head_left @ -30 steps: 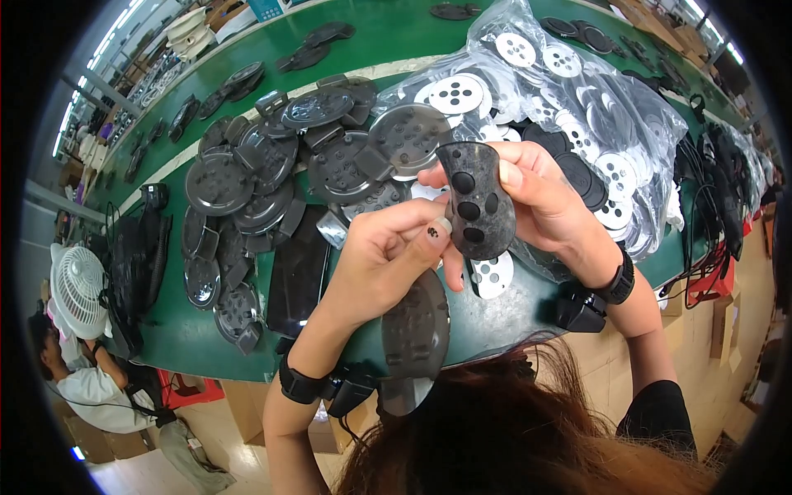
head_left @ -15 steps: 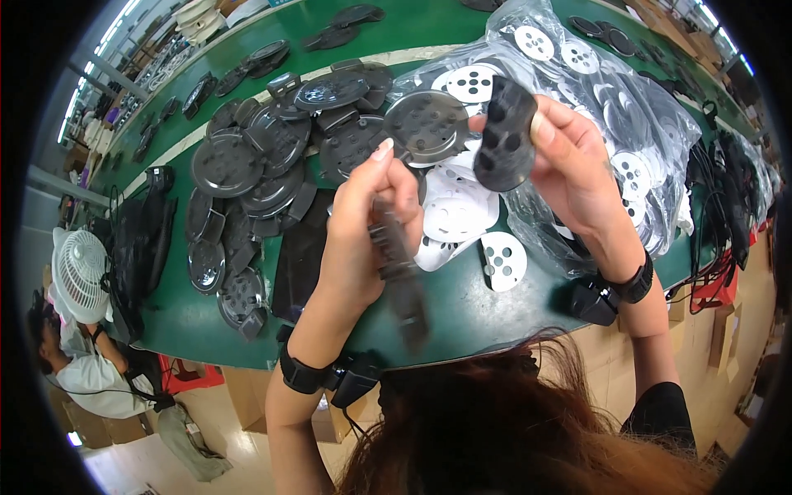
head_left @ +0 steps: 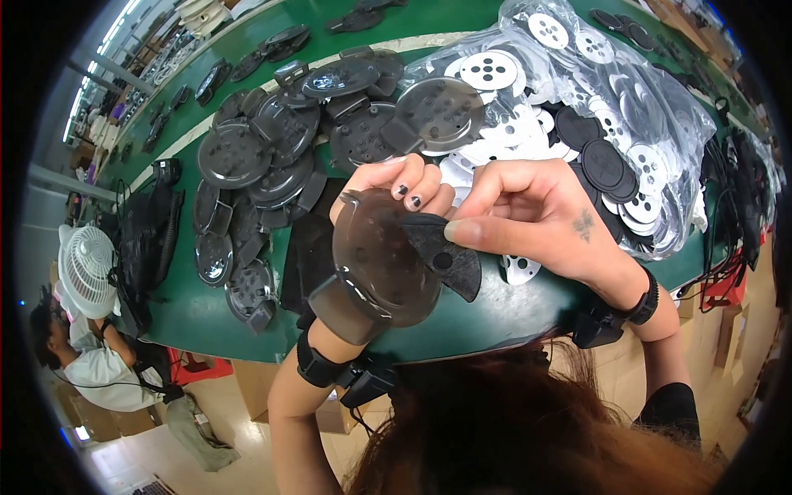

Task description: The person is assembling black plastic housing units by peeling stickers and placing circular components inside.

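Observation:
My left hand (head_left: 402, 182) is closed on a smoky, see-through round plastic cover (head_left: 375, 256) with a tab on its rim, tilted above the front of the table. In a pinch between thumb and finger, my right hand (head_left: 536, 216) holds a black pad with a hole (head_left: 456, 262). The pad looks folded or bent, and its edge overlaps the cover's right side; whether the two touch I cannot tell. Behind my hands lie white discs with holes (head_left: 488, 71), some loose and some in a clear plastic bag (head_left: 672, 124). Several black round pads (head_left: 606, 163) rest against the bag.
A heap of similar smoky covers (head_left: 235, 155) spreads over the green table (head_left: 186, 309) at the left. Black cables and straps (head_left: 734, 198) hang at the right. Beyond the left edge are a white fan (head_left: 87, 260) and a seated person (head_left: 107, 371).
The black pad has come left and down in my right hand and now meets the cover's side. My left hand has turned the cover from edge-on to its broad face.

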The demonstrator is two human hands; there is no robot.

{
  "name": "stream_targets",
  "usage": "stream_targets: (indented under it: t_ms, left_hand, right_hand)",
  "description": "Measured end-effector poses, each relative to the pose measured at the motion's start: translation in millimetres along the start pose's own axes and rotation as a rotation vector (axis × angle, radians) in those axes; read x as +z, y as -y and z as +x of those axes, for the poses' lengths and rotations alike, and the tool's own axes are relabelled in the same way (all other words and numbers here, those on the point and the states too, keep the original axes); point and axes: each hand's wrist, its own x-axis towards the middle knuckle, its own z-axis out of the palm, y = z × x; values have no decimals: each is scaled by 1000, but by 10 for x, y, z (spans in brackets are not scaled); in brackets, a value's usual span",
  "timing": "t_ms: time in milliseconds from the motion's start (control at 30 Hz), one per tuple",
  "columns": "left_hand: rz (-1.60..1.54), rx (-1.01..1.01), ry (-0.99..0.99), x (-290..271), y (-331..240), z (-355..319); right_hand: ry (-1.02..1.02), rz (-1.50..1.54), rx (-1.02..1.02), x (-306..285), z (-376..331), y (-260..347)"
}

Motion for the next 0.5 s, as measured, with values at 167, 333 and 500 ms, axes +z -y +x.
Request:
stream_targets:
  t_ms: [167, 333, 500]
  left_hand:
    - [106, 33, -54, 46, 1, 2]
    - [196, 92, -114, 97, 9, -20]
    - [273, 95, -128, 143, 50, -26]
  right_hand:
    - [-48, -45, 0, 11, 22, 1]
    - [-74, -50, 17, 15, 48, -20]
    - [-47, -120, -90, -2, 45, -53]
